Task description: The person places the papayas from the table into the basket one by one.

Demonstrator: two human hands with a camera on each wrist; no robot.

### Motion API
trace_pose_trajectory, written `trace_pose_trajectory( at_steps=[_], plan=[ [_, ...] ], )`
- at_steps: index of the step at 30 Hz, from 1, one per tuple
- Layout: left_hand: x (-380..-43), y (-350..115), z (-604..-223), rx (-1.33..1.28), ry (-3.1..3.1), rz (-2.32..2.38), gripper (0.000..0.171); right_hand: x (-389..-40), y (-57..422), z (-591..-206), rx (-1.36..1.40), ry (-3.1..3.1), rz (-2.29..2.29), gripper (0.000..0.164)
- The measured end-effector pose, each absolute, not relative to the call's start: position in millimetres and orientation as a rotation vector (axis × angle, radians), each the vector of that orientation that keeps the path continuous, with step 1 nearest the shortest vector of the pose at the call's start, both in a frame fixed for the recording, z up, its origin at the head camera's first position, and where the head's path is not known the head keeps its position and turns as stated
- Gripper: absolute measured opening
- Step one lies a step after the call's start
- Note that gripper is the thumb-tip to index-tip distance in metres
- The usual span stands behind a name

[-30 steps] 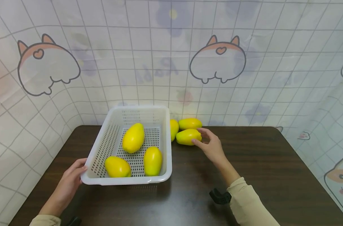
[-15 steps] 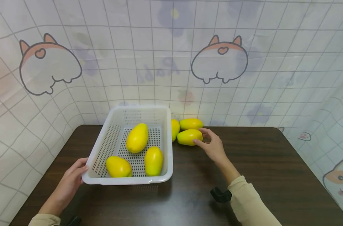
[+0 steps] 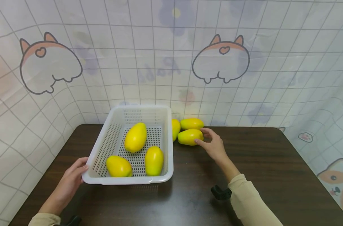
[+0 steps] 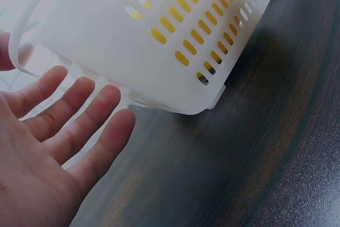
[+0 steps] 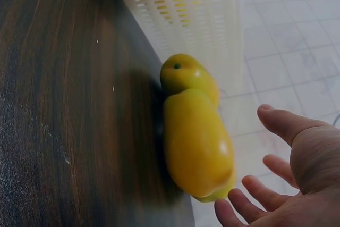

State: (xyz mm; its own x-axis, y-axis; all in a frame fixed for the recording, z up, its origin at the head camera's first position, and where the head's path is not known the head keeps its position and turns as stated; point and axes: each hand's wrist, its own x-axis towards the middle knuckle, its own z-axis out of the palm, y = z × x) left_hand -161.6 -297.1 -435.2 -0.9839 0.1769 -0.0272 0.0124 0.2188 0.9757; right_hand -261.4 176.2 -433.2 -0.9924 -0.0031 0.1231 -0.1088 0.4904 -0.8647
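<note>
My left hand [image 3: 68, 182] holds the near left corner of a white perforated plastic basket [image 3: 129, 181]. Its thumb lies at the rim; in the left wrist view its fingers [image 4: 101, 150] extend under the rim beside the wall. Inside the basket are three yellow mangoes, one in the middle [image 3: 135, 137], one at the near left [image 3: 118, 166], one at the near right [image 3: 154, 161]. My right hand [image 3: 212, 146], thumb and fingers spread, is at the right end of a yellow-green mango [image 3: 190, 137] outside the basket. The right wrist view shows a gap between fingers and mango [image 5: 197, 142].
Two more mangoes lie beside that one, one behind it [image 3: 192, 123] and one against the basket's right wall [image 3: 175, 129]. All stand on a dark wooden table [image 3: 261, 163]. A white gridded curtain [image 3: 166, 62] with cartoon prints hangs right behind the table's far edge.
The middle mango in the basket has rolled slightly right, then back left. Both hands and the basket keep their places; the head view has shifted a little.
</note>
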Motion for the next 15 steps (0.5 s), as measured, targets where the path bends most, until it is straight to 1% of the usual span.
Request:
trace_pose_trajectory(
  at_steps=[15],
  plan=[
    [-161.5, -298.7, -434.3, 0.234, 2.340, 1.888, 0.033, -272.3, 177.1, -441.4, 0.030, -2.687, 1.513, 0.065]
  ],
)
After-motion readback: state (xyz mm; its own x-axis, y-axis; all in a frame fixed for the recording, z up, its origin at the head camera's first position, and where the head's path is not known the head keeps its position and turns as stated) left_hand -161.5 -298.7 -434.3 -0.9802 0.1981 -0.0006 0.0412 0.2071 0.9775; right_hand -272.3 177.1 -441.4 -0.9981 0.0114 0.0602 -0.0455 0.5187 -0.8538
